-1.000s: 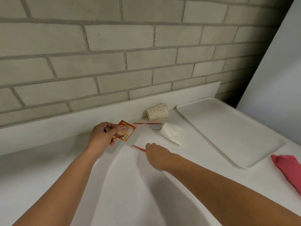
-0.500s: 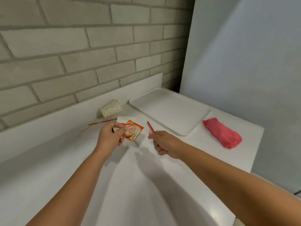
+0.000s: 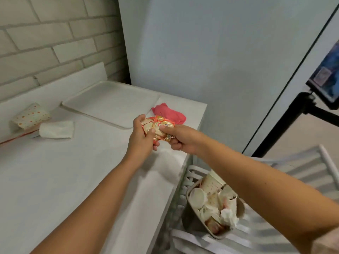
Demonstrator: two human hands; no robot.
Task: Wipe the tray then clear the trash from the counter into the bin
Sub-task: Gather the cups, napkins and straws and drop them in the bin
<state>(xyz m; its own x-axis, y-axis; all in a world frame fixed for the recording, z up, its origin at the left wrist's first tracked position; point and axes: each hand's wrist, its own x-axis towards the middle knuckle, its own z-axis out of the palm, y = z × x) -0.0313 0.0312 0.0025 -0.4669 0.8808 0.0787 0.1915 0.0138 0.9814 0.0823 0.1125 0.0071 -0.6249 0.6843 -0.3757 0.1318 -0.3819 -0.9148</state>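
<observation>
I judge step 2, trash clearing, in progress. My left hand [image 3: 142,138] and right hand [image 3: 180,138] both pinch the sachets [image 3: 157,128] above the counter's [image 3: 73,180] right edge; their long axis runs near-far, tilted. Next: carry them right and near, over the bin [image 3: 240,213], and release.

The packet [image 3: 159,129] is half covered by fingers; the phone [image 3: 328,74] is cut off.

Brick wall [image 3: 55,43], black tripod [image 3: 286,123] with phone [image 3: 328,77]
</observation>
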